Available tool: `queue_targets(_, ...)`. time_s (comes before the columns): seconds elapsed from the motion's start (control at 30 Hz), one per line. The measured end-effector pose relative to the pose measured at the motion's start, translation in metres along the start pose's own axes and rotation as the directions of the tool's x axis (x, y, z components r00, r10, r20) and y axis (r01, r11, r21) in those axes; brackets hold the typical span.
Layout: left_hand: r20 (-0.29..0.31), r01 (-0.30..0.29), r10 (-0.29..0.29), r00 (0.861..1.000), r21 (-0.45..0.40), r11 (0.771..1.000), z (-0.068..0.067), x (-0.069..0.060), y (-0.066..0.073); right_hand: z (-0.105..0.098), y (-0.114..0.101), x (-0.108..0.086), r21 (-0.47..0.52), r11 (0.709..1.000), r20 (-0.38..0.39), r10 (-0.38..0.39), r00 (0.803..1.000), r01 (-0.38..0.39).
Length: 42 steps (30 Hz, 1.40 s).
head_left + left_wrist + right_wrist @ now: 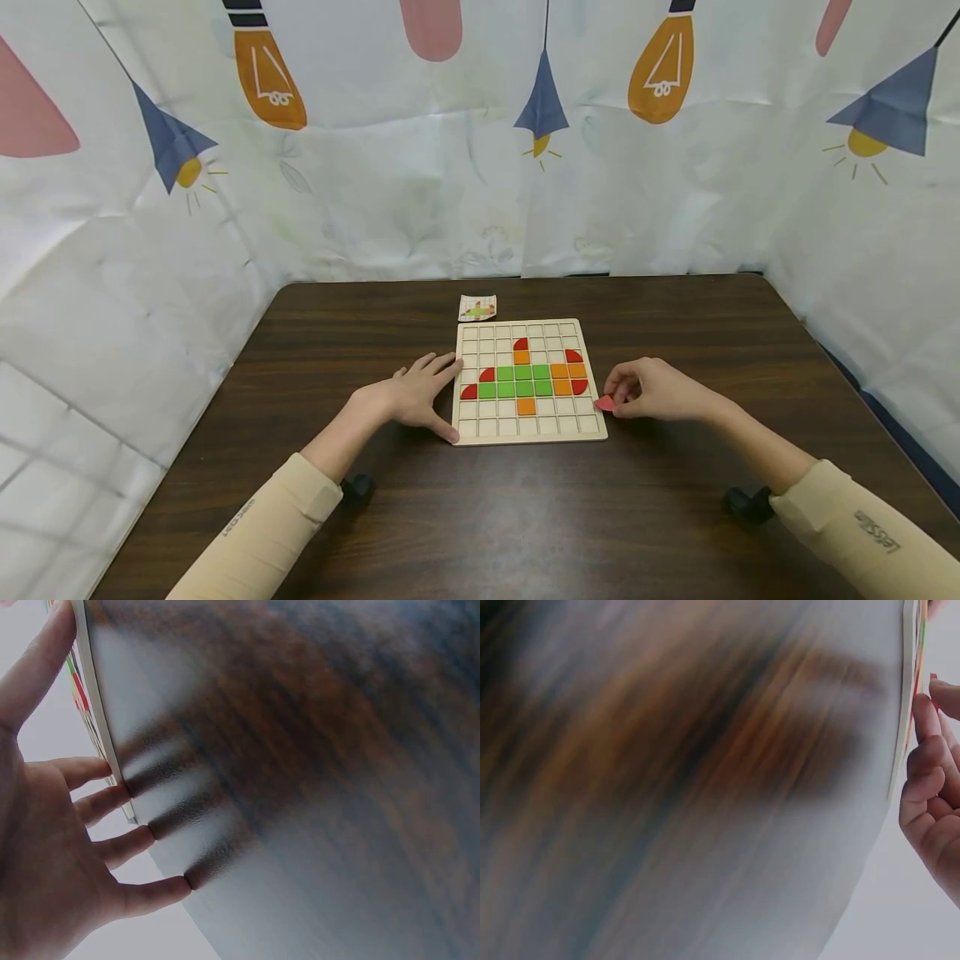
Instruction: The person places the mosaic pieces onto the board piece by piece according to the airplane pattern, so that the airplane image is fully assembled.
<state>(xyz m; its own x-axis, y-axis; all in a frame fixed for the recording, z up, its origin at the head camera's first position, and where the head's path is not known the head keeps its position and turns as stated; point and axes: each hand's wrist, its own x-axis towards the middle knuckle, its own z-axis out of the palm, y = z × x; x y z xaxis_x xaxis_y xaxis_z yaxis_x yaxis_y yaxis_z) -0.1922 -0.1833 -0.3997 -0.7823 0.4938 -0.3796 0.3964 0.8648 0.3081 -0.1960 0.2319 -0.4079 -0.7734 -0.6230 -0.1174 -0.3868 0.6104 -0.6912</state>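
A pale wooden grid board (491,429) lies flat on the dark table, with green and orange squares and red quarter-round tiles set in its cells. My left hand (412,392) rests at the board's left edge, fingers spread and straight; in the left wrist view the thumb and some fingertips of this hand (67,840) touch the rim. At the right edge my right hand (656,390) pinches a red quarter-round tile (604,403) between thumb and finger, over the board's border. The right wrist view shows little of that tile beside the right hand (937,772).
A small picture card (477,307) with a coloured grid pattern lies behind the board. The dark wooden table (360,325) reaches back to a white printed curtain (420,192), which hangs behind it and at both sides.
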Motion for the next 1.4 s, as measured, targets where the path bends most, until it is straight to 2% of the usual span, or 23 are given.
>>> queue_targets(0.27, -0.002, 0.004, -0.004, 1.0, 0.0, 1.0, -0.001, 0.0, 0.001, 0.008, -0.013, 0.012, 0.047, 0.999, -0.018, -0.013, 1.0, 0.014)
queue_targets(0.67, -0.003, 0.0, 0.0, 1.0, 0.002, 1.0, -0.001, 0.002, -0.002, 0.025, -0.035, 0.027, 0.022, 1.0, -0.007, -0.006, 1.0, 0.006)
queue_targets(0.97, -0.037, -0.004, 0.005, 0.999, 0.011, 1.0, 0.0, 0.003, -0.002, 0.04, -0.053, 0.039, 0.013, 0.999, -0.007, -0.033, 0.999, 0.033)
queue_targets(1.4, -0.03, -0.005, 0.006, 1.0, 0.012, 1.0, -0.001, 0.005, -0.001, 0.055, -0.062, 0.049, 0.019, 0.997, 0.038, -0.079, 0.996, 0.078)
